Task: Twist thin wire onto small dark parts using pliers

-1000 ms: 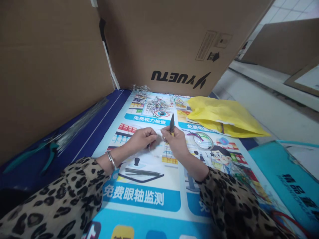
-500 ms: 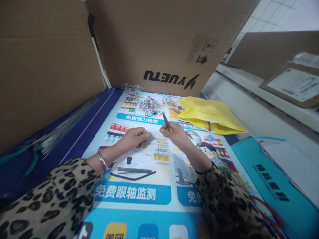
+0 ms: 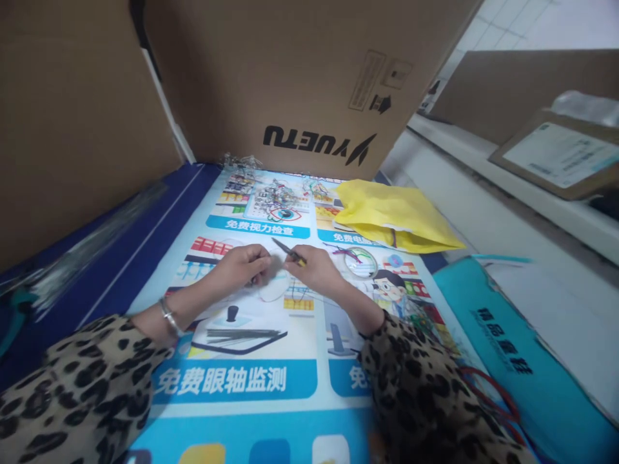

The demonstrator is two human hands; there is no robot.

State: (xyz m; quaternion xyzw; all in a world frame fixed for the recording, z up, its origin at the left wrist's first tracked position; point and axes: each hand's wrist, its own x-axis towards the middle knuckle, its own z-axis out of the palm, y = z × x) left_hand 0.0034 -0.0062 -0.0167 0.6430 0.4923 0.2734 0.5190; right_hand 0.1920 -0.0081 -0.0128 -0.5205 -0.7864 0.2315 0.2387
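Observation:
My left hand (image 3: 247, 265) is closed in a pinch on a thin wire, which bends into a faint loop (image 3: 275, 299) below the fingers. My right hand (image 3: 314, 269) grips a slim, dark, pointed tool (image 3: 284, 247) with a yellow part near the fingers; its exact kind is hard to make out. The tip points up and left, toward the left hand's fingertips. Both hands are close together above the printed sheet (image 3: 232, 412). Just right of the right hand lies a round, clear-rimmed piece (image 3: 374, 270) with coloured strands about it.
Tangled wire bits (image 3: 278, 196) lie on the far part of the sheet, before a tall cardboard box (image 3: 309, 77). A yellow pouch (image 3: 396, 212) is at the back right, a teal package (image 3: 488, 316) at right. Left are a wire bundle (image 3: 104, 241) and a teal-handled tool (image 3: 17, 316).
The pointed tool has tipped over to the left, so its tip is now nearer my left hand. My hands have drawn closer together. The whole view has shifted slightly.

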